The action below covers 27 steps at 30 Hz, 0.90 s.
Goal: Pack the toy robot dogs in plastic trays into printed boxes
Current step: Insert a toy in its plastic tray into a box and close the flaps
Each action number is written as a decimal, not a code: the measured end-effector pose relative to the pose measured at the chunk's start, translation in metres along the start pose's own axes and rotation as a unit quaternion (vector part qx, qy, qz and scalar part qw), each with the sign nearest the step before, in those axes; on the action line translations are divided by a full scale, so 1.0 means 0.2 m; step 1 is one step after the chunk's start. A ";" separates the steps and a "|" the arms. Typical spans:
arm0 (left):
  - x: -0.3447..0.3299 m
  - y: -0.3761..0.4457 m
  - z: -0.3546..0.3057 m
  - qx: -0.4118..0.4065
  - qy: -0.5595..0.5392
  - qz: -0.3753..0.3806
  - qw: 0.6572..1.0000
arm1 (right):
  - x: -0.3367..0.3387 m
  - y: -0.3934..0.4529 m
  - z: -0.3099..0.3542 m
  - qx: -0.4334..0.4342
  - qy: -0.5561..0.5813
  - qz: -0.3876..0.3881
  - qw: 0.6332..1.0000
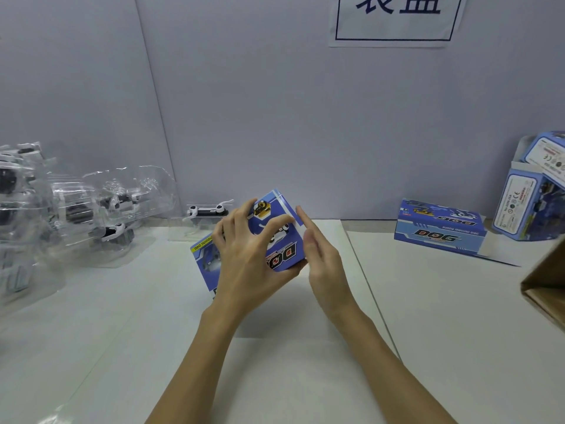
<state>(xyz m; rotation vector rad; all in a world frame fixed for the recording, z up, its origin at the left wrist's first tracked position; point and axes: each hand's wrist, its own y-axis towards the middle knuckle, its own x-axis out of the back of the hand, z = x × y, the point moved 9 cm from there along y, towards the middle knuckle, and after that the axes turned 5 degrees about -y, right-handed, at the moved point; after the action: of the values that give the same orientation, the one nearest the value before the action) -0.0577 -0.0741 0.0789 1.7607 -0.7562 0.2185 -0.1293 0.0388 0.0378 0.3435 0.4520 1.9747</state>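
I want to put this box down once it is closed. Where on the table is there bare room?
Bare room: the near table around the forearms, and the stretch between the held box and the lying box. Crowded: far left, with dogs in plastic trays; far right, with stacked boxes and a brown carton.

A white table (305, 377) is set against a pale grey wall (244, 102); a framed paper sign (394, 19) is fixed high on that wall.
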 end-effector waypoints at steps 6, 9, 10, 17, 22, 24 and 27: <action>0.01 0.02 -0.01 0.004 0.031 0.043 0.999 | 0.07 0.00 0.05 0.035 -0.043 -0.025 0.998; 0.03 0.04 -0.03 0.012 0.033 0.042 0.999 | 0.05 -0.02 0.07 0.063 -0.058 -0.040 0.996; 0.03 0.04 -0.04 0.005 0.036 0.039 0.999 | 0.05 -0.02 0.08 0.067 -0.056 -0.039 0.995; 0.10 0.05 -0.06 -0.010 -0.003 -0.016 1.000 | -0.01 -0.03 0.12 0.071 -0.048 -0.026 0.996; 0.11 0.04 -0.04 -0.011 -0.026 -0.011 1.000 | -0.07 -0.06 0.12 0.073 -0.081 -0.031 0.994; 0.11 0.05 -0.04 -0.013 -0.033 -0.019 0.999 | -0.08 -0.07 0.15 0.113 -0.142 -0.032 0.983; 0.12 0.04 -0.02 -0.019 -0.033 -0.045 0.998 | -0.10 -0.08 0.15 0.148 -0.192 -0.022 0.970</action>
<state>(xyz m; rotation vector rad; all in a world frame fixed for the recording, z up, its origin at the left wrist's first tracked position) -0.0430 -0.0801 0.0996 1.7692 -0.7222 0.0861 -0.0944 0.0321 0.0570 0.8800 0.4968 1.7411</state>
